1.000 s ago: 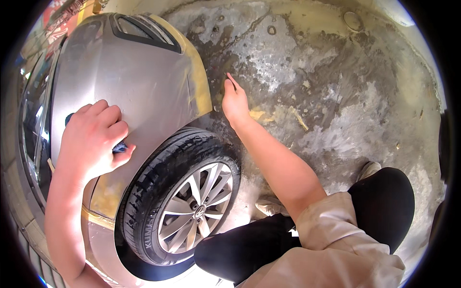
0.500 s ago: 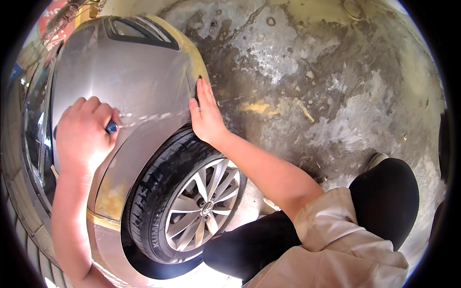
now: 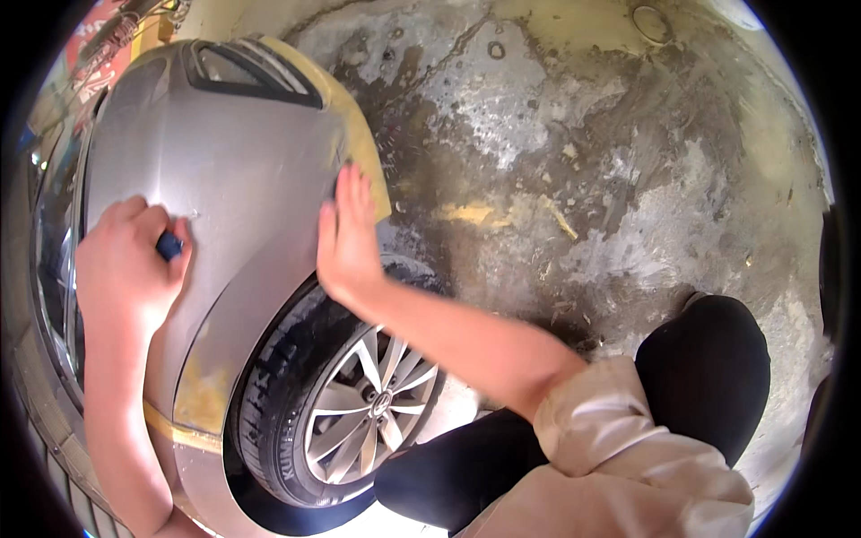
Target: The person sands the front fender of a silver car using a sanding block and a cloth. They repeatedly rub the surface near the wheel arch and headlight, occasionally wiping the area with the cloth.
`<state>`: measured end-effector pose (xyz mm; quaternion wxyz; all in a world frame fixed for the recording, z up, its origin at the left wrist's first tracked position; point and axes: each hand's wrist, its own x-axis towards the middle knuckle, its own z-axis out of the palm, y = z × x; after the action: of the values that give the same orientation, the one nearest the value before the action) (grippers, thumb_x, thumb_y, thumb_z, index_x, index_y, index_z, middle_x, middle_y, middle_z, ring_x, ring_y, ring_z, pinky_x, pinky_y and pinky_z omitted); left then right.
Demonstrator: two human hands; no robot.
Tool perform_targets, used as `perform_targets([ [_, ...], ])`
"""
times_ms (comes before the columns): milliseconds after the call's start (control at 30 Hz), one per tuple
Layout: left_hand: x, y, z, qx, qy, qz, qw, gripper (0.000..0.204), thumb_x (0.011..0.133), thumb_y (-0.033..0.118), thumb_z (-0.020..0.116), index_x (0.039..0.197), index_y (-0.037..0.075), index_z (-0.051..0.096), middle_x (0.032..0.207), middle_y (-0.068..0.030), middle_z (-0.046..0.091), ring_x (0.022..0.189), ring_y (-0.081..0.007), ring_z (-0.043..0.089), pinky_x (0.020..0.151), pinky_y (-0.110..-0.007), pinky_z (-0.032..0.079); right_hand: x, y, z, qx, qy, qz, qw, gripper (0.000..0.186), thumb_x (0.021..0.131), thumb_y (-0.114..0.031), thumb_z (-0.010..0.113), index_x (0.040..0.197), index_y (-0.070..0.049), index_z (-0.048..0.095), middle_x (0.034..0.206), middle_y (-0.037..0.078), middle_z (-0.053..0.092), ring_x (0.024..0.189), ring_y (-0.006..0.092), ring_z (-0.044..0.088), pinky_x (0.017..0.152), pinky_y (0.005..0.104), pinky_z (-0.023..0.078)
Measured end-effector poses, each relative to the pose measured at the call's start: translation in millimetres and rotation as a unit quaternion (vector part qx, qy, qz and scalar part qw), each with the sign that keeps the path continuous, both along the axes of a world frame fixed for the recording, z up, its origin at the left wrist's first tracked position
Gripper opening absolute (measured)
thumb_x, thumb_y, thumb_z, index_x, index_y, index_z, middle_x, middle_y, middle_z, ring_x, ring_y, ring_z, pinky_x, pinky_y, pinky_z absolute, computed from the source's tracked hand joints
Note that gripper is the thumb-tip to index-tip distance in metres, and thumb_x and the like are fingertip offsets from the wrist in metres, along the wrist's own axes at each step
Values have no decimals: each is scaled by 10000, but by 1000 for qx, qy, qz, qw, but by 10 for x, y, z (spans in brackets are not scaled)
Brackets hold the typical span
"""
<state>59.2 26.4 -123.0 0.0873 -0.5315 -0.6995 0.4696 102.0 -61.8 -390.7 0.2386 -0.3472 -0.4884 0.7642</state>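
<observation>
fingers (image 3: pixel 157 218) of the left hand (image 3: pixel 121 269) are curled closed round a dark blue thing (image 3: pixel 169 246) (only its rounded end shows, so its kind is hard to tell), over the silver car panel (image 3: pixel 233 161). the right hand (image 3: pixel 352 255) lies flat, it seems, at that panel's yellowish edge (image 3: pixel 360 139), near the wheel (image 3: pixel 381 403), fingers straight and thumb spread; a dark sliver (image 3: pixel 348 163) shows at their tips, but i cannot tell whether it is held. good handling, i judge, calls for a palm following the curve, light even pressure, and fingertips that never dig in.
</observation>
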Motion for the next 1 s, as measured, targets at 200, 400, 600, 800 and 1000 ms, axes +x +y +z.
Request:
perform_targets([
  [200, -4, -37, 49, 3, 8, 18, 1000, 216, 847, 259, 732, 791, 73, 638, 817, -115, 608, 787, -354, 634, 669, -468, 514, -481, 625, -524, -60, 4, -26, 998, 588, 1077, -268, 356, 1527, 104, 280, 1592, 320, 294, 1496, 489, 225, 1247, 518, 164],
  [400, -188, -201, 113, 74, -58, 31, 995, 243, 755, 217, 780, 950, 122, 669, 917, -105, 684, 828, -363, 667, 726, -450, 552, 87, -224, -41, 20, -6, 9, 1000, 643, 1084, -294, 350, 1577, 80, 172, 1648, 287, 186, 1549, 439, 110, 1265, 491, 112],
  [600, -74, -107, -38, 80, -95, 79, 989, 219, 751, 180, 775, 934, 120, 671, 909, -95, 678, 825, -355, 662, 721, -433, 545, -399, 533, -780, -108, 7, 6, 994, 658, 1094, -365, 273, 1563, 94, 222, 1641, 296, 202, 1544, 434, 136, 1266, 473, 119],
  [800, -213, -133, -228, 92, -145, 9, 985, 196, 739, 153, 767, 895, 116, 654, 872, -91, 670, 799, -329, 663, 696, -410, 547, 248, -82, -205, -4, -47, 40, 998, 653, 1099, -292, 325, 1589, 85, 113, 1678, 275, 71, 1571, 399, 28, 1271, 451, 64],
  [1000, -38, -97, -87, 84, -104, 53, 990, 176, 728, 146, 763, 860, 104, 654, 838, -91, 667, 753, -330, 660, 683, -400, 547, -236, 321, -602, -183, -46, 14, 982, 636, 1097, -335, 286, 1557, 99, 222, 1645, 312, 161, 1540, 448, 131, 1248, 545, 136],
])
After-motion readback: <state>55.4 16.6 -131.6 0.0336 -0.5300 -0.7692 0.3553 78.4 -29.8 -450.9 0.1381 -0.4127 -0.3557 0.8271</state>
